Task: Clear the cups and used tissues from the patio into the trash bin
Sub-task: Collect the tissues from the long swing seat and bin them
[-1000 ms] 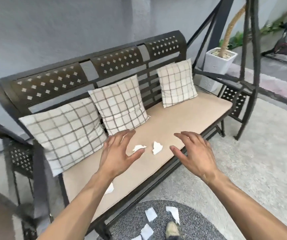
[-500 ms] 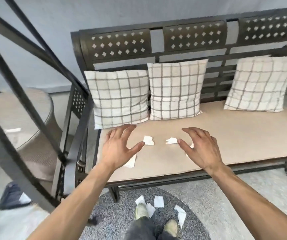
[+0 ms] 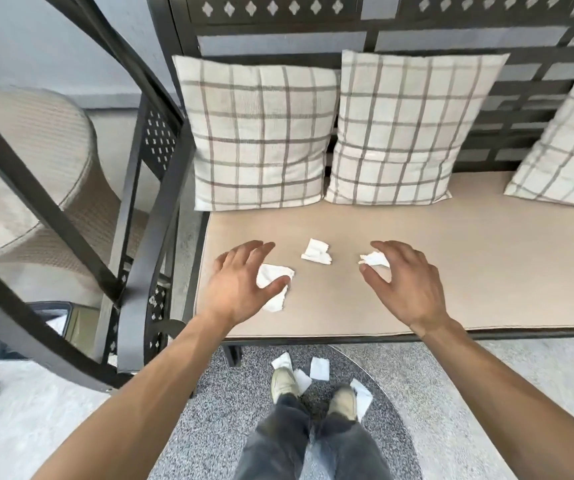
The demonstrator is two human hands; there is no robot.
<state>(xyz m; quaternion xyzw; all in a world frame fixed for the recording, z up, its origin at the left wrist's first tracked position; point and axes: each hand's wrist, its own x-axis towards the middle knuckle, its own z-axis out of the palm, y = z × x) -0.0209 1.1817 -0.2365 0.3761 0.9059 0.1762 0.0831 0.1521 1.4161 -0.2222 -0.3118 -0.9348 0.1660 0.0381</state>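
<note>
Over bench cushion (image 3: 417,271): left hand (image 3: 240,285), right hand (image 3: 405,282) spread wide, holding nothing. Tissues (image 3: 316,251) light, soft, crushable; pinch anywhere on crumpled bulk.

Both hands reach out, fingers spread, over the beige seat cushion (image 3: 486,265) of a dark metal bench. The left hand (image 3: 240,282) hovers over a crumpled tissue (image 3: 275,282), partly covering it. The right hand (image 3: 403,282) curls above a second tissue (image 3: 373,259). A third tissue (image 3: 316,251) lies between the hands, slightly farther. Three checked pillows lean against the far backrest. Near the person's shoes, four tissues lie on a speckled round rug (image 3: 216,420).
</note>
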